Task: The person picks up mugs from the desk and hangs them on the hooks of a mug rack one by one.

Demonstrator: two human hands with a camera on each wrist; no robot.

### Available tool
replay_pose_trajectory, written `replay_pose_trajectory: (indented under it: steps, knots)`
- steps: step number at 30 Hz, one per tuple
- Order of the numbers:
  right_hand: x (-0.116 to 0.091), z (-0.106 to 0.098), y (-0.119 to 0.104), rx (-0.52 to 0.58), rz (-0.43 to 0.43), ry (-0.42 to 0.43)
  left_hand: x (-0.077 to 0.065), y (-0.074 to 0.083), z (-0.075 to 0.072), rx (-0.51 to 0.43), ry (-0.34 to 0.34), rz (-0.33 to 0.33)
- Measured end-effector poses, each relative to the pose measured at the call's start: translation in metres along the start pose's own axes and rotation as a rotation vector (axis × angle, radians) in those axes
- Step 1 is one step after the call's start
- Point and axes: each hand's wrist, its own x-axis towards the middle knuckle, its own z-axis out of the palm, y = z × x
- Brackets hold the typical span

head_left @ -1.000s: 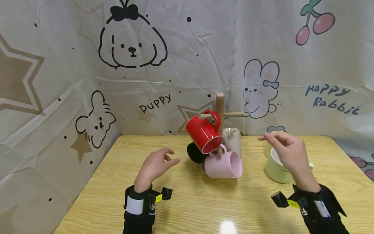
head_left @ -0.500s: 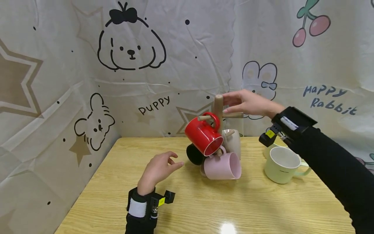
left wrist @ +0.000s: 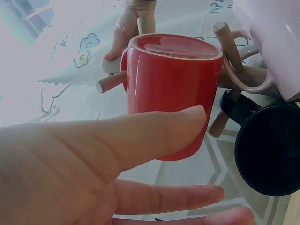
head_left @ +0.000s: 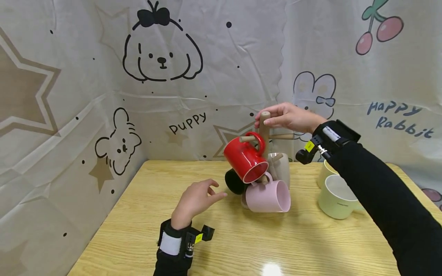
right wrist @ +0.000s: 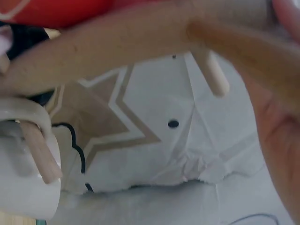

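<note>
Right hand (head_left: 288, 117) grip clamps the wooden mug tree (head_left: 264, 128) top; left hand (head_left: 195, 201) hovers relaxed nearby.

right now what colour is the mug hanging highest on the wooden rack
Red, shown best in the left wrist view.

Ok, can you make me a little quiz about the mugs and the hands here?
1. True or false: the right hand grips the top of the wooden mug tree.
2. Which mug hangs highest: A the glossy red ceramic mug, B the pale pink ceramic mug, or C the black mug?
3. What does the left hand hold?

Key: 1 true; 2 A; 3 nothing, its fingers are loose.
</note>
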Motion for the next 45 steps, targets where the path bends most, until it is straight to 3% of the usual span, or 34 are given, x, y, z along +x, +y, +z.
replay_pose_trajectory:
  steps: [5, 12, 17, 24, 27, 31, 34, 39, 45]
  knots:
    - [-0.005, 0.009, 0.002, -0.089, -0.052, 0.114, -0.001, 0.002, 0.002, -0.007, -0.007, 0.0]
    - [-0.014, 0.022, 0.003, -0.077, -0.077, 0.253, 0.0, 0.005, 0.003, 0.004, -0.011, 0.004]
    - [-0.017, 0.034, -0.002, -0.125, -0.032, 0.394, -0.001, 0.004, 0.003, 0.021, -0.009, 0.01]
    - [-0.02, 0.059, -0.015, -0.337, 0.034, 0.644, 0.0, 0.005, 0.005, 0.033, -0.015, 0.008]
    - [-0.018, 0.07, -0.018, -0.476, 0.014, 0.749, 0.0, 0.006, 0.005, 0.04, -0.016, 0.011]
    - [-0.011, 0.081, -0.018, -0.545, -0.029, 0.865, 0.0, 0.006, 0.005, 0.043, -0.014, 0.02]
    - [-0.006, 0.087, -0.016, -0.547, -0.065, 0.921, -0.001, 0.005, 0.005, 0.039, -0.013, 0.029]
    - [-0.002, 0.092, -0.013, -0.654, -0.125, 0.989, -0.001, 0.004, 0.005, 0.043, -0.005, 0.039]
    - [0.0, 0.093, -0.013, -0.676, -0.154, 1.002, -0.001, 0.003, 0.003, 0.054, 0.007, 0.047]
